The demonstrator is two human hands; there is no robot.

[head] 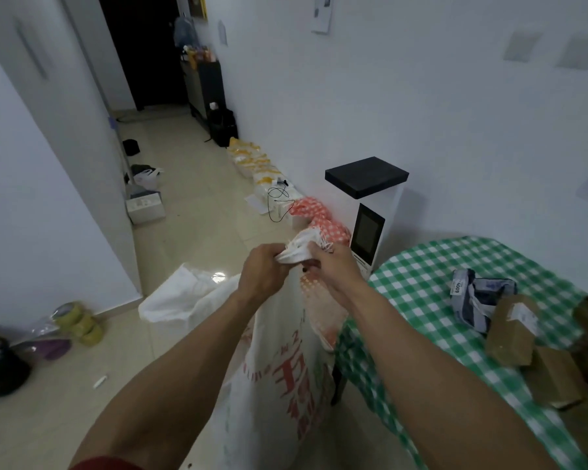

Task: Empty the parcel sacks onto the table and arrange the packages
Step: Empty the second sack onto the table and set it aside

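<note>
Head view is showing both hands clenching one thing. The left grip (262, 270) and the right grip (335, 266) are bunching the gathered neck (297, 250) of a white sack (286, 368) with red print, fingers curled into the woven cloth and knuckles close together. Whether a tie is closing the neck I cannot tell, since the fingers are covering it.

The sack is standing upright on the floor, its side just beside the left edge of the bench (418, 283), which is wearing a green checked cloth.

The cloth is looking soft and floppy, and the body is bulging, so I am judging it fairly heavy, with loose parcels that will be shifting inside. Woven plastic is probably slippery. For tipping, one grip would likely be better low at a bottom corner and the other taking a full handful at the mouth, not a fingertip pinch.

Toward the bench's right edge, brown packages (510, 334) are lying against a grey mailer bag (479, 300). On the floor beyond, a second white sack (177, 296) is lying slumped, and a red dotted sack (319, 217) is sitting by the wall.
</note>
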